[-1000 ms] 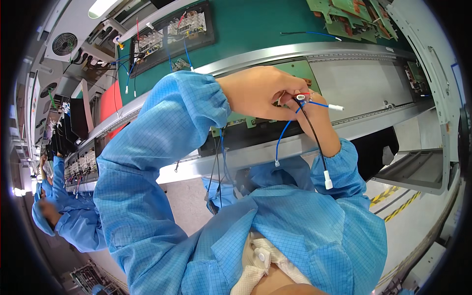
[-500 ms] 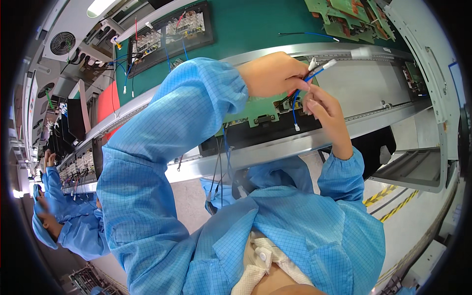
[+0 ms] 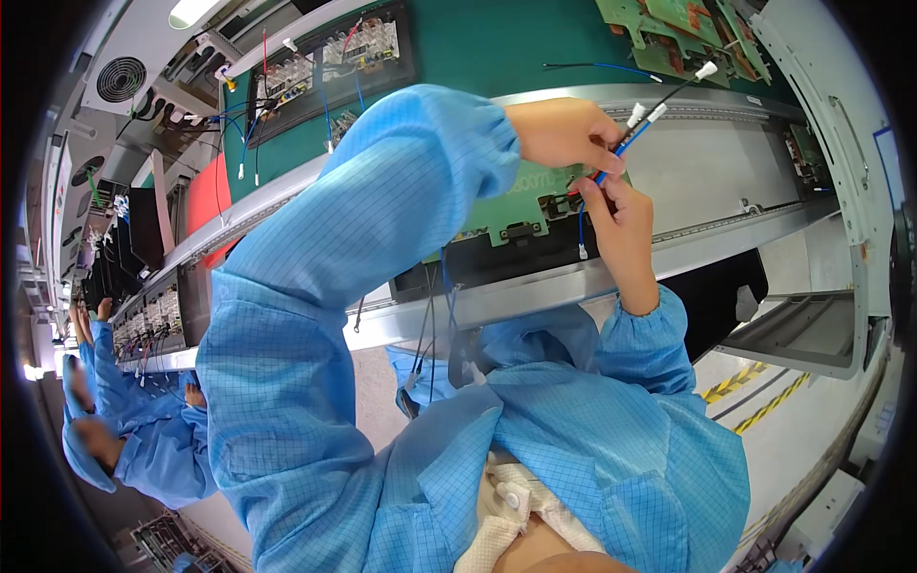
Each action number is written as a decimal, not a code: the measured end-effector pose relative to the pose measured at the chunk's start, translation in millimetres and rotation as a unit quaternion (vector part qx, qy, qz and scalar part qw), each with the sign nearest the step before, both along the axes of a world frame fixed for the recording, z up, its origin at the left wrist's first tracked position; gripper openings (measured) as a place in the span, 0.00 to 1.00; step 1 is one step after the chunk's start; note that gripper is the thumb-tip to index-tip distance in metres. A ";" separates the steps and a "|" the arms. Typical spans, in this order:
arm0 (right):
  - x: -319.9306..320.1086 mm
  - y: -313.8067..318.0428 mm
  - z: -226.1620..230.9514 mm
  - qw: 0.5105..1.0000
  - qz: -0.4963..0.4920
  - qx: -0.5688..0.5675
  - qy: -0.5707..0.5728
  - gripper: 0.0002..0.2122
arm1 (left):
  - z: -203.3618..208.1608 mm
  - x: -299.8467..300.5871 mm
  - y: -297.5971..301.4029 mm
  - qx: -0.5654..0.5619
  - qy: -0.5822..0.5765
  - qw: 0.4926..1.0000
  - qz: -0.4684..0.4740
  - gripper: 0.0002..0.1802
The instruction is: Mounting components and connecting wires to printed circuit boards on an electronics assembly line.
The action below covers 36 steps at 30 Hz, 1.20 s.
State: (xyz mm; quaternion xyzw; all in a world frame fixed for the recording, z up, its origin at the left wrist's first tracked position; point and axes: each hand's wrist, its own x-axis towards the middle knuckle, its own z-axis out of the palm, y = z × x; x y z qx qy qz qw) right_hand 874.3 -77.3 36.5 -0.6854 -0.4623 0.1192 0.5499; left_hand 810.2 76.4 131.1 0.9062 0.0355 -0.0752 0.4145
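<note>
1. The right hand (image 3: 628,224) is pinching the wire bundle (image 3: 626,143), blue and black, low down between thumb and fingers.
2. Just beyond, the left hand (image 3: 564,132) is gripping the same bundle between its fingertips; white connectors (image 3: 706,72) are sticking out up to the right.
3. Under both hands, I'm seeing a green circuit board (image 3: 487,215) lying.
4. Past the metal rail (image 3: 592,93), a black tray (image 3: 408,57) and piled green boards (image 3: 669,38) are resting on a green mat (image 3: 497,48).
</note>
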 end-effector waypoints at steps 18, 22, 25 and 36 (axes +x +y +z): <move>-4.6 -16.3 23.0 0.954 -0.060 -0.191 -0.225 0.11 | 6.0 37.9 17.9 -0.088 0.194 0.977 0.003 0.16; 1.9 -6.9 23.6 0.939 -0.076 -0.181 -0.283 0.11 | -18.3 56.1 32.7 0.052 0.141 0.988 0.014 0.22; 6.4 -1.4 31.6 0.913 -0.072 -0.214 -0.339 0.11 | -21.3 63.3 37.2 0.166 0.112 0.980 -0.014 0.26; 23.8 7.5 51.9 0.842 -0.011 -0.207 -0.498 0.10 | 12.8 81.6 22.5 0.337 0.239 0.910 0.032 0.30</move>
